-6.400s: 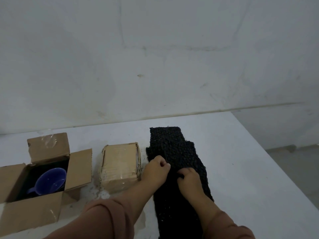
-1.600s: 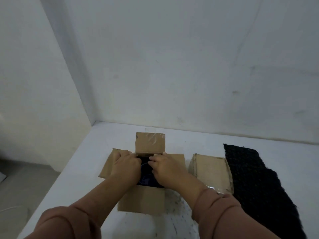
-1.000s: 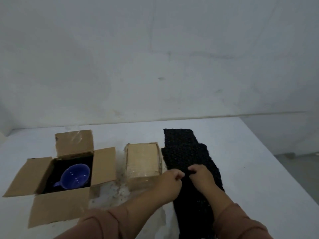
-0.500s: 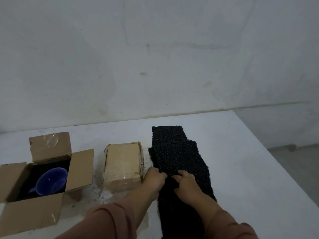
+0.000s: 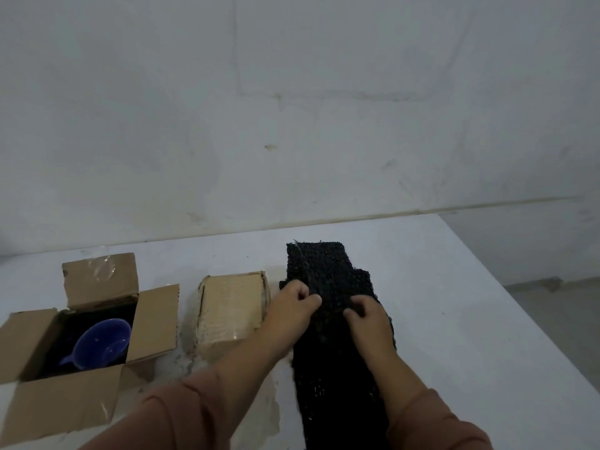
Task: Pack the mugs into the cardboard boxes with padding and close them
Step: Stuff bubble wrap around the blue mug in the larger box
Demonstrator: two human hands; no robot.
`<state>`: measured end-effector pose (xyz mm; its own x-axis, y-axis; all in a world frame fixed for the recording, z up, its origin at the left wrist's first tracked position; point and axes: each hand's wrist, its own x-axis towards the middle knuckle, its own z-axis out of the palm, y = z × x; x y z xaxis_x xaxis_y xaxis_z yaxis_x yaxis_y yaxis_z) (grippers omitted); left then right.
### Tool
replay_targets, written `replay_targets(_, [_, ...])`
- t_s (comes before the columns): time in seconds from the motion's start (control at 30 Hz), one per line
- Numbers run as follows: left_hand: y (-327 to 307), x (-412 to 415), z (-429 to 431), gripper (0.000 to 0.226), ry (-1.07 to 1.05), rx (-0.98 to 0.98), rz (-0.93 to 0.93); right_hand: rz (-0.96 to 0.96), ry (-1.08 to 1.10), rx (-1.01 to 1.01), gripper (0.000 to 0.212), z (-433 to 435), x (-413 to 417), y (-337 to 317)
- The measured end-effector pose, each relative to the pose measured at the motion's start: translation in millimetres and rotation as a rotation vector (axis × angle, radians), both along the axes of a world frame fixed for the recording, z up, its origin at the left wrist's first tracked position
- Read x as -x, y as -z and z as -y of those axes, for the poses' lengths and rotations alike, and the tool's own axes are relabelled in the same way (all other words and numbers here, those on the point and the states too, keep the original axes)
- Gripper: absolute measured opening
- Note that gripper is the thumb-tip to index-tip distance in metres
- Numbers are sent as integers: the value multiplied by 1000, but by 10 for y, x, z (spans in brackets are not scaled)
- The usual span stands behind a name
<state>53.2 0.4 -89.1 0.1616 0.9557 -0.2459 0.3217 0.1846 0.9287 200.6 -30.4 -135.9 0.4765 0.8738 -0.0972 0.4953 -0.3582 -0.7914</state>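
A blue mug (image 5: 99, 344) lies on dark padding inside an open cardboard box (image 5: 156, 319) at the left, all its flaps spread out. A closed cardboard box (image 5: 230, 306) stands in the middle. To its right, a long strip of black bubbly padding (image 5: 324, 271) lies on the white table (image 5: 454, 319). My left hand (image 5: 290, 311) and my right hand (image 5: 368, 318) both pinch the padding near its middle, close together, fingers curled into the material.
A white wall runs along the back of the table. The table's right edge drops to a grey floor (image 5: 558, 306). Stains mark the tabletop in front of the closed box.
Since half a second ago, both hands have shifted slightly up the padding and bunched it between their fingers. The boxes have not moved.
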Motion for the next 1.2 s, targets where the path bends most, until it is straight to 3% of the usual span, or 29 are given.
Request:
replay_targets(0.07, [-246, 188, -50, 33, -52, 0, 211, -310, 113, -3, 34, -69, 27, -183])
replay_targets(0.17, [-509, 602, -117, 40, -106, 15, 378, -803, 61, 42, 37, -172, 193, -446])
replay_targets(0.2, [-574, 746, -128, 40, -127, 17, 401, -921, 18, 7, 36, -197, 282, -554])
replay_targets(0.27, [-685, 1027, -131, 32, -174, -4, 408, -962, -74, -104, 40, -254, 462, -728])
replay_targets(0.33, [-739, 1311, -137, 28, -228, -29, 411, -848, -200, -192, 49, -320, 650, -859])
replay_targets(0.47, [-772, 1903, -150, 73, -186, -119, 235, -504, -442, -160, 59, -412, 1034, -1101])
replay_targets(0.6, [-831, 2319, -92, 49, -181, -183, -68, -35, -404, -241, 25, -508, 1444, -1342])
replay_targets(0.67, [-893, 2518, -58, 30, -195, -253, -289, 85, -418, -313, 26, -556, 1679, -1418])
replay_targets(0.73, [-958, 2701, -37, 43, -93, -288, -474, 119, -499, -361, 34, -570, 1916, -1516])
replay_targets(0.8, [-1037, 2791, -27, 59, 66, -251, -537, 184, -631, -343, 35, -569, 2145, -1623])
replay_targets(0.9, [-1094, 2910, -59, 36, 126, -218, -451, 226, -783, -339, 33, -610, 2494, -1704])
replay_targets(0.97, [-1098, 3033, -73, 16, 3, -205, -351, 128, -717, -407, 29, -667, 2681, -1681])
replay_targets(1.03, [-1057, 3172, -79, 14, -151, -82, -23, -86, -571, -333, 52, -716, 2792, -1606])
replay_targets(1.1, [-1001, 3313, -76, 21, -231, 75, 344, -381, -527, -86, 70, -737, 2879, -1501])
replay_targets(1.2, [-871, 3473, -92, 29, -266, 213, 576, -760, -629, 198, 58, -742, 3035, -1269])
